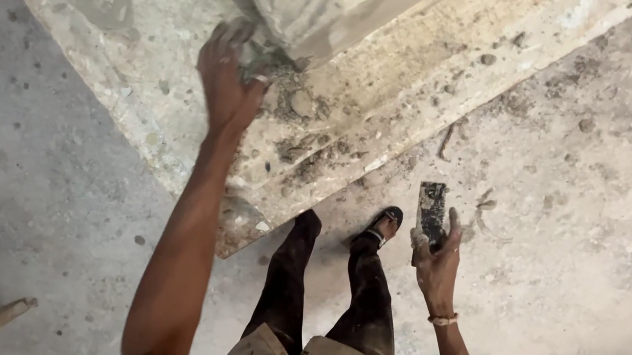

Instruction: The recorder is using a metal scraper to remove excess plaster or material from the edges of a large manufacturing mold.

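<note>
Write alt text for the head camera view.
A person's left hand presses wet mortar against a rough concrete ledge, while the right hand holds a mortar-caked trowel above the dusty floor.

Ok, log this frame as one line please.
left hand: pressing wet mortar by column base | right hand: holding mortar-caked trowel, off the surface | ledge: scattered mortar lumps | person standing on concrete floor

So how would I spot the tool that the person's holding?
Find the big pale concrete slab slanting across the dusty floor. Below its lower corner, past the person's sandalled foot, the right hand grips a small flat trowel: dark, rectangular and mortar-crusted, unlike the loose rubble around.
</note>
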